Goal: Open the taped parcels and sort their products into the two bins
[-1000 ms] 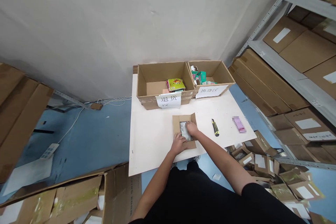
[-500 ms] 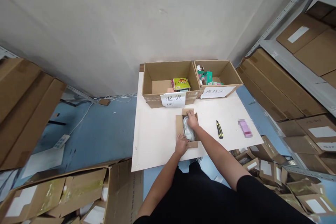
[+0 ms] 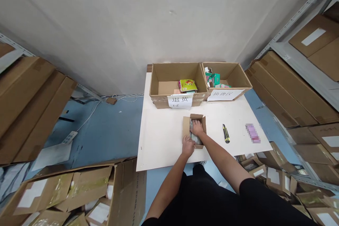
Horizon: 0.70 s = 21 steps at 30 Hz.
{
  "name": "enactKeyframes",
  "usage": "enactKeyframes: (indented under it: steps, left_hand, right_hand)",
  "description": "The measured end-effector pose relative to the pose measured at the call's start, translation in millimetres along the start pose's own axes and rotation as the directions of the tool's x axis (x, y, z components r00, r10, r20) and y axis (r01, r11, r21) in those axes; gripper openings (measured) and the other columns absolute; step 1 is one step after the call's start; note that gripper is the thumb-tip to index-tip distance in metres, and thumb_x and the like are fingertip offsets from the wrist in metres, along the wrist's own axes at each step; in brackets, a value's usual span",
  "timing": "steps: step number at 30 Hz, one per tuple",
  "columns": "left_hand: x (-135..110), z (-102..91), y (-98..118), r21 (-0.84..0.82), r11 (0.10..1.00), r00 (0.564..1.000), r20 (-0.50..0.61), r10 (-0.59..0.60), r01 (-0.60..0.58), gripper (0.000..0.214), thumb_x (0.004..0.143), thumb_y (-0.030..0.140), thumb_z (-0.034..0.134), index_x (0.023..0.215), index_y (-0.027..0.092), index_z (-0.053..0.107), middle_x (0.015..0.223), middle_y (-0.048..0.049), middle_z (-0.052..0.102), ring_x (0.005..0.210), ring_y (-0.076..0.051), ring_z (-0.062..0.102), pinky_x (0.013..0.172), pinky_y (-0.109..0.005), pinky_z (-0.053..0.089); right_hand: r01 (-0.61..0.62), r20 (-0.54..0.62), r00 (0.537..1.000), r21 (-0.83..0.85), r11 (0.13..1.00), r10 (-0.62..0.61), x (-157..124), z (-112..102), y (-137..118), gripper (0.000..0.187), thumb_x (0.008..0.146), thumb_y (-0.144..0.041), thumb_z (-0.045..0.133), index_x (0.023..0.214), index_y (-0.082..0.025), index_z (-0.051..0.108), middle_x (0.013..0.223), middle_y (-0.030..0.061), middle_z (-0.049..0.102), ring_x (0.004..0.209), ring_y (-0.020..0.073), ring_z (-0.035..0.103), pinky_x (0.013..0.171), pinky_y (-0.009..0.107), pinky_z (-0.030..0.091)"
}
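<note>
Leaving the far flap (image 3: 196,116), the right hand (image 3: 197,127) is resting on a grey bag (image 3: 195,139) inside the small carton (image 3: 186,126), just below frame centre; the left hand (image 3: 188,145) is touching its rim (can't tell either's grip).

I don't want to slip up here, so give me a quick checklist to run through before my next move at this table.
1. Small box open: ok, its inside shows.
2. Right hand free: not ok, it is in the box on a pale grey item.
3. Left hand free: not ok, it is at the box's near left edge.
4. Cutter apart from both hands: ok, it lies to their right on the table.
5. Cutter's blade retracted: cannot tell, too small.
6. Left labelled box open on top: ok.
</note>
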<state>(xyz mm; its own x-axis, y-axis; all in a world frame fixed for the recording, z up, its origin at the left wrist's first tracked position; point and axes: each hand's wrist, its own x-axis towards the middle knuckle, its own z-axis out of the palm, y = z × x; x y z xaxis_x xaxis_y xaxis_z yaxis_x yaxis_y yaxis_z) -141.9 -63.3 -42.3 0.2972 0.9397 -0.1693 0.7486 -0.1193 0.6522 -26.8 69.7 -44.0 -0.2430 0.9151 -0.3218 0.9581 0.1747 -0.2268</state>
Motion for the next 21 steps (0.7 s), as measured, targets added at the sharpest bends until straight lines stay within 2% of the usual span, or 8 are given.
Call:
enactKeyframes:
  steps: [4, 8, 12, 15, 16, 18, 21]
  left_hand:
    - [0.8, -0.6, 2.6, -0.015, 1.000, 1.000, 0.004, 0.006, -0.006, 0.016, 0.083, 0.015, 0.074, 0.086, 0.028, 0.082, 0.095, -0.0067, 0.077, 0.117, -0.028, 0.064, 0.130, -0.057, 0.023]
    - [0.0, -4.9, 3.7, 0.003, 1.000, 1.000, -0.011, 0.017, -0.017, 0.016, 0.084, 0.017, 0.072, 0.085, 0.028, 0.082, 0.095, -0.0072, 0.077, 0.115, -0.028, 0.064, 0.129, -0.057, 0.025]
    - [-0.9, -7.2, 2.1, -0.014, 0.999, 0.997, -0.056, 0.044, -0.045, 0.013, 0.083, 0.016, 0.074, 0.081, 0.026, 0.081, 0.089, -0.0062, 0.075, 0.110, -0.028, 0.065, 0.128, -0.055, 0.027]
    - [-0.1, -7.4, -1.0, -0.027, 0.997, 0.995, -0.069, 0.077, -0.079, 0.010, 0.082, 0.014, 0.077, 0.081, 0.024, 0.081, 0.088, -0.0060, 0.075, 0.110, -0.028, 0.064, 0.127, -0.054, 0.026]
    - [0.4, -7.2, -2.2, -0.024, 0.996, 0.995, -0.064, 0.081, -0.083, 0.010, 0.082, 0.014, 0.078, 0.082, 0.023, 0.081, 0.088, -0.0062, 0.075, 0.110, -0.028, 0.064, 0.127, -0.054, 0.026]
    - [1.6, -6.4, -4.9, -0.012, 0.996, 0.995, -0.048, 0.083, -0.084, 0.010, 0.083, 0.014, 0.077, 0.083, 0.023, 0.082, 0.089, -0.0064, 0.076, 0.111, -0.028, 0.063, 0.126, -0.055, 0.026]
    - [3.1, -4.5, -8.2, 0.010, 0.996, 0.996, -0.035, 0.088, -0.087, 0.012, 0.084, 0.016, 0.077, 0.086, 0.026, 0.082, 0.092, -0.0056, 0.078, 0.112, -0.028, 0.063, 0.125, -0.056, 0.026]
  right_hand:
    - [0.028, -0.095, 0.995, -0.030, 0.999, -0.031, -15.5, -21.9, 5.0, 0.059, 0.099, -0.038, 0.058, 0.149, -0.009, 0.058, 0.138, 0.0240, 0.060, 0.130, 0.0372, 0.048, 0.114, 0.049, 0.038]
    - [0.077, -0.198, 0.978, 0.040, 0.996, -0.067, -28.5, -40.9, 11.1, 0.037, 0.103, -0.036, 0.051, 0.123, -0.015, 0.074, 0.127, 0.0190, 0.063, 0.125, 0.0346, 0.049, 0.110, 0.048, 0.043]
    - [0.235, -0.326, 0.929, 0.153, 0.960, -0.175, -36.1, -42.5, 20.3, 0.032, 0.104, -0.027, 0.046, 0.101, -0.019, 0.077, 0.134, 0.0159, 0.062, 0.136, 0.0311, 0.048, 0.118, 0.045, 0.041]
    - [0.275, -0.291, 0.936, 0.261, 0.925, -0.197, -37.5, -39.7, 26.9, 0.023, 0.094, -0.021, 0.055, 0.106, -0.020, 0.074, 0.143, 0.0138, 0.059, 0.136, 0.0288, 0.053, 0.117, 0.044, 0.045]
    - [0.269, -0.266, 0.945, 0.291, 0.918, -0.192, -36.9, -40.5, 28.9, 0.027, 0.090, -0.020, 0.059, 0.113, -0.019, 0.073, 0.144, 0.0136, 0.059, 0.136, 0.0288, 0.054, 0.117, 0.044, 0.045]
    - [0.267, -0.192, 0.958, 0.325, 0.907, -0.213, -34.1, -45.9, 32.6, 0.047, 0.082, -0.019, 0.068, 0.130, -0.019, 0.067, 0.148, 0.0142, 0.058, 0.140, 0.0299, 0.053, 0.118, 0.045, 0.044]
    - [0.260, 0.002, 0.962, 0.300, 0.918, -0.273, -27.4, -61.4, 36.1, 0.083, 0.073, -0.020, 0.079, 0.151, -0.020, 0.053, 0.155, 0.0153, 0.055, 0.144, 0.0329, 0.051, 0.119, 0.045, 0.042]
